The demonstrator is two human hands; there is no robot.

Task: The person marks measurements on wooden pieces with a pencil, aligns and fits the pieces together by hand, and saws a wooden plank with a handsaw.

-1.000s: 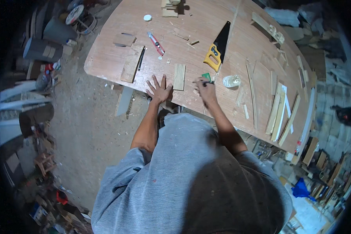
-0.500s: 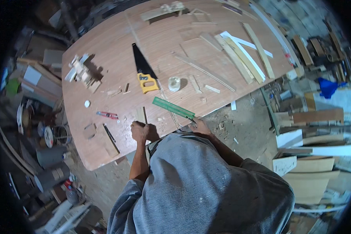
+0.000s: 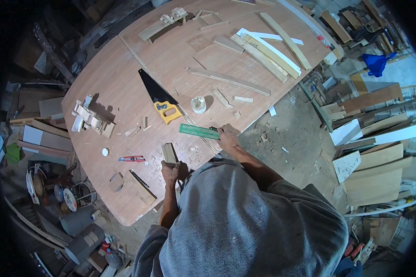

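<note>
My left hand (image 3: 170,171) grips a short wooden block (image 3: 169,152) at the table's near edge. My right hand (image 3: 228,136) holds a green ruler (image 3: 194,130) with a small dark object, possibly a pen. A yellow-handled handsaw (image 3: 166,111) lies beyond the ruler, beside a small white container (image 3: 198,104). Left of the block are a red utility knife (image 3: 131,159) and a dark pencil-like tool (image 3: 140,179).
A small wooden assembly (image 3: 90,115) stands at the table's (image 3: 115,194) left, another piece (image 3: 155,30) at the far side. Strips of wood and white board (image 3: 272,57) lie at the right. Boards, drums (image 3: 81,244) and scraps crowd the surrounding floor.
My left hand has gone from spread on the table to gripping the block, now raised. My right hand has picked up the ruler. My view has swung toward the right.
</note>
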